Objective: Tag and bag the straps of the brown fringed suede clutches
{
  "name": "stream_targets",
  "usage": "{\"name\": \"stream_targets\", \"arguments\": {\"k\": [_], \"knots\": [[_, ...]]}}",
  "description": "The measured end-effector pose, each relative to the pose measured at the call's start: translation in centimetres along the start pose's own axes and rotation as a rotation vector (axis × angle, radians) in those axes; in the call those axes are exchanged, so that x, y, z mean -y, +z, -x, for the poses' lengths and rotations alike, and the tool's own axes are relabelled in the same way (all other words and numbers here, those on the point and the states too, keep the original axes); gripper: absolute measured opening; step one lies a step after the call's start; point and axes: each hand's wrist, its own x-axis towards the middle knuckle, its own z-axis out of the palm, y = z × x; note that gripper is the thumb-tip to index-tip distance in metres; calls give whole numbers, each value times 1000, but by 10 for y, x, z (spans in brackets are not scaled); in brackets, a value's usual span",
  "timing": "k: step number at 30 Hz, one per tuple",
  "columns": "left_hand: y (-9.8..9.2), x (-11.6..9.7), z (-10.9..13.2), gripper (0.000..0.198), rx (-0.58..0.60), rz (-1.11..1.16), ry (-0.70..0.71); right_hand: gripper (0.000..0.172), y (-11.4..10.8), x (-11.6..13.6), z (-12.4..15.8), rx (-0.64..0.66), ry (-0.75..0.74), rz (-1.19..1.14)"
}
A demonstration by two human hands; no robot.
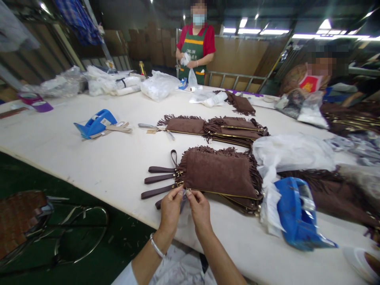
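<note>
My left hand (170, 210) and my right hand (199, 209) are close together at the near edge of the white table (97, 158). Both pinch a small clear plastic piece (184, 202) between their fingertips. Just beyond them lies a stack of brown suede fringed clutch bags (219, 172) with wrist straps (158, 180) pointing left. A silver bangle (156, 246) sits on my left wrist.
More brown fringed bags (213, 126) lie farther back. One blue tape dispenser (96, 122) stands at left, another (297, 213) at right beside white plastic bags (292, 152). A person in a red shirt and green apron (196, 49) stands at the far side. A metal stool (80, 233) is left of me.
</note>
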Motion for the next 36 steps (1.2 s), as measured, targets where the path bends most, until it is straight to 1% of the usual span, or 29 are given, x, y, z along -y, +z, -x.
{"name": "stream_targets", "arguments": {"k": [6,11,13,16,19,23,26,28,31,34,36], "knots": [[-4,-5,0,27,30,-7,-5,25,-1,0,-2,17,9,-6],[-12,-8,-3,40,42,66,-55,25,-1,2,-2,7,38,-12],[-16,-9,-4,37,78,78,-34,25,-1,2,-2,8,61,-14],[-21,-10,-5,24,128,-13,81,25,-1,2,-2,15,79,-30],[-25,-12,-8,17,166,-221,259,24,-1,4,-1,15,93,-45],[-27,-15,-14,20,218,-445,531,26,0,7,0,7,125,-62],[-29,-15,-19,23,270,-559,654,27,0,7,0,10,135,-83],[-32,-15,-22,23,304,-633,695,26,0,5,0,17,131,-86],[-34,-15,-24,23,338,-699,713,26,-1,1,-1,23,122,-67],[-32,-17,-22,21,345,-666,713,25,-3,1,-1,15,95,-64],[-29,-19,-21,18,332,-609,679,25,-4,3,-2,13,81,-70]]}}
